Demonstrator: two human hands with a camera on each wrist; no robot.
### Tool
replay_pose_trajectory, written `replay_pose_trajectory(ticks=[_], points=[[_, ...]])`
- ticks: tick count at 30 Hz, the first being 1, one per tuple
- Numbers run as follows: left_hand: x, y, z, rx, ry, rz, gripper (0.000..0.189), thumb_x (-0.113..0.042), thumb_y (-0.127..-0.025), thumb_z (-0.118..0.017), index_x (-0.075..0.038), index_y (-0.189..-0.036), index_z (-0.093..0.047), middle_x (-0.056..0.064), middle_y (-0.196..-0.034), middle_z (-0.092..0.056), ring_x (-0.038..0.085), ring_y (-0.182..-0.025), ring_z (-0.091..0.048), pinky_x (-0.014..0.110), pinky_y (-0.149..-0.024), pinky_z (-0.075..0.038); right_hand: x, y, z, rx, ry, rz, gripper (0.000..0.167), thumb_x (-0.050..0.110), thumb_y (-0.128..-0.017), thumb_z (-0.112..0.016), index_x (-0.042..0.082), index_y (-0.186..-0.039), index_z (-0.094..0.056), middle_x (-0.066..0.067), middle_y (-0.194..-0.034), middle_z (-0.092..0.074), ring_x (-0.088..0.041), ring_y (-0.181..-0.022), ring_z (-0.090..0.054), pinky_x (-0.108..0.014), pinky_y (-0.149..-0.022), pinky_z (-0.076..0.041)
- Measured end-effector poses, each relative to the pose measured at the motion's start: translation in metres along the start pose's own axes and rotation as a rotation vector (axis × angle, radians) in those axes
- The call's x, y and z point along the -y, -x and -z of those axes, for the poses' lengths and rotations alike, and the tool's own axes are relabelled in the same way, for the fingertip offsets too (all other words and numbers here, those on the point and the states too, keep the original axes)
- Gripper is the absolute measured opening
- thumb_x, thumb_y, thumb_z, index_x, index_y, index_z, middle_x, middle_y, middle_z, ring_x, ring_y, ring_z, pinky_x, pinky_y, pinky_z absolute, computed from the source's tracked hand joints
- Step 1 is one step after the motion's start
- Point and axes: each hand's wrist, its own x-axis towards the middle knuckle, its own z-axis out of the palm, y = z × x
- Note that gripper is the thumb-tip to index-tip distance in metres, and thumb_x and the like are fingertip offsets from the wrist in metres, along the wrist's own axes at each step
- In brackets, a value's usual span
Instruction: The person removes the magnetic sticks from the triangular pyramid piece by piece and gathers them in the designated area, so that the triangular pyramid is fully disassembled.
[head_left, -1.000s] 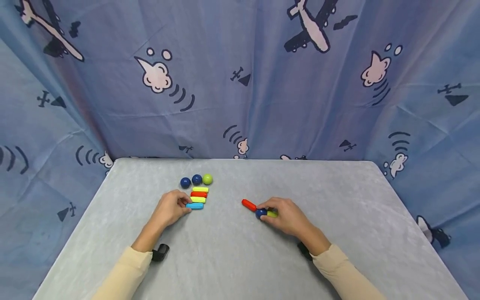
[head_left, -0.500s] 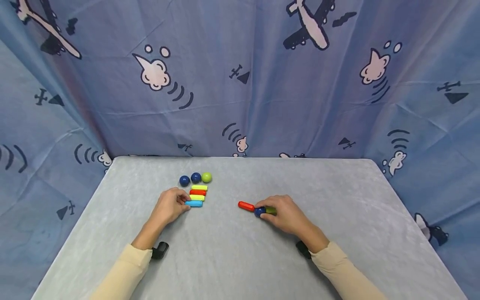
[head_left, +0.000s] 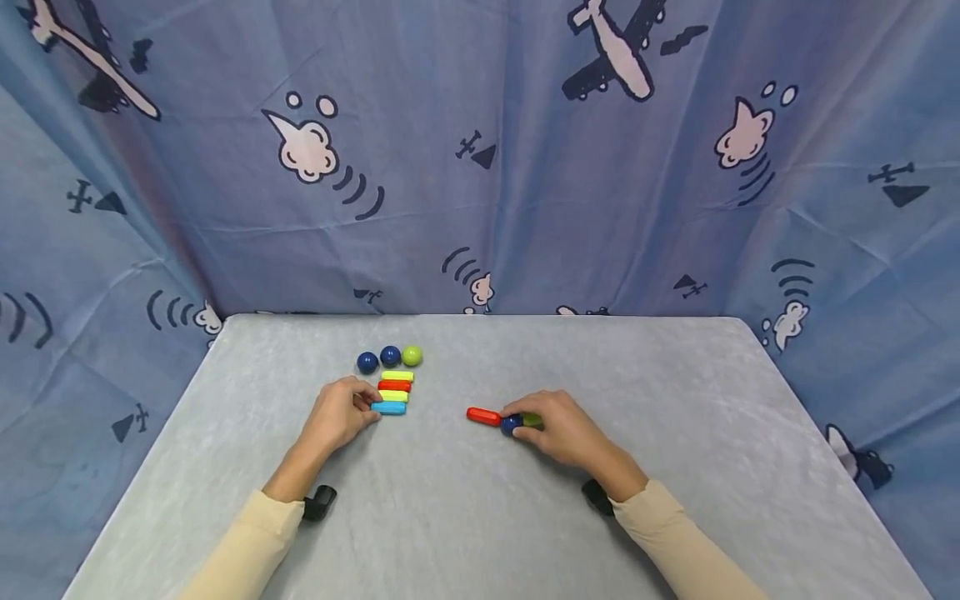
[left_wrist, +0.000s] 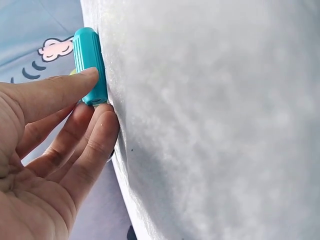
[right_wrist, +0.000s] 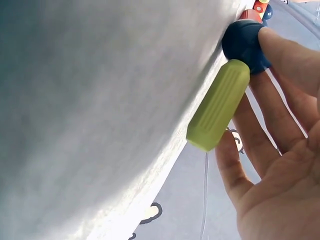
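Note:
In the head view my left hand pinches the left end of a light-blue ridged stick, the nearest of a stacked row. The left wrist view shows the thumb on this turquoise-looking stick, with fingertips at its end. My right hand grips a dark blue ball between thumb and fingers. A red stick extends left from that ball, toward the row. On the ball's other side a green ridged stick joins it, partly hidden by the hand in the head view.
Beyond the light-blue stick lie a yellow stick, a red stick and another yellow stick. Behind them sit two dark blue balls and a green ball. A patterned curtain hangs behind the grey-covered table.
My right hand has moved left with the blue ball and its two sticks. The red stick has swung from a slant to nearly level. My left hand stays at the light-blue stick.

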Motion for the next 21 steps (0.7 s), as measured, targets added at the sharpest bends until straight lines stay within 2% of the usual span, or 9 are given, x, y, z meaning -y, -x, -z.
replay_pose_trajectory(ticks=[8, 14, 17, 21], points=[[0.0, -0.002, 0.002, -0.001, -0.015, -0.005, 0.018, -0.002, -0.077, -0.082, -0.006, -0.093, -0.076, 0.007, -0.092, -0.069, 0.015, -0.076, -0.066, 0.03, -0.069, -0.053, 0.004, -0.007, -0.002, 0.011, -0.009, 0.043, 0.031, 0.017, -0.084, -0.08, 0.021, -0.115, -0.075, 0.006, -0.112, -0.075, -0.017, -0.106, -0.069, -0.044, -0.096, -0.051], [-0.005, -0.001, 0.004, -0.008, -0.019, -0.001, 0.021, -0.004, -0.078, -0.083, -0.007, -0.097, -0.075, 0.007, -0.095, -0.07, 0.017, -0.079, -0.066, 0.032, -0.07, -0.054, 0.005, -0.007, 0.001, 0.035, 0.027, 0.039, 0.04, 0.024, -0.083, -0.081, 0.019, -0.121, -0.071, 0.002, -0.118, -0.073, -0.019, -0.112, -0.066, -0.048, -0.099, -0.046], [-0.016, 0.001, 0.0, -0.033, -0.032, -0.038, 0.02, -0.009, -0.079, -0.083, -0.009, -0.097, -0.076, 0.006, -0.095, -0.07, 0.018, -0.082, -0.067, 0.034, -0.071, -0.053, 0.003, -0.005, -0.001, 0.018, 0.03, 0.037, 0.042, 0.027, -0.082, -0.082, 0.019, -0.121, -0.07, 0.001, -0.118, -0.072, -0.02, -0.113, -0.066, -0.047, -0.099, -0.047], [-0.041, 0.005, -0.009, -0.07, -0.043, -0.129, 0.017, -0.011, -0.08, -0.082, -0.01, -0.095, -0.076, 0.003, -0.096, -0.07, 0.02, -0.086, -0.066, 0.036, -0.074, -0.053, 0.003, -0.005, -0.004, 0.001, 0.026, 0.019, 0.037, 0.027, -0.084, -0.081, 0.02, -0.119, -0.072, 0.001, -0.116, -0.072, -0.019, -0.111, -0.066, -0.046, -0.099, -0.048]])
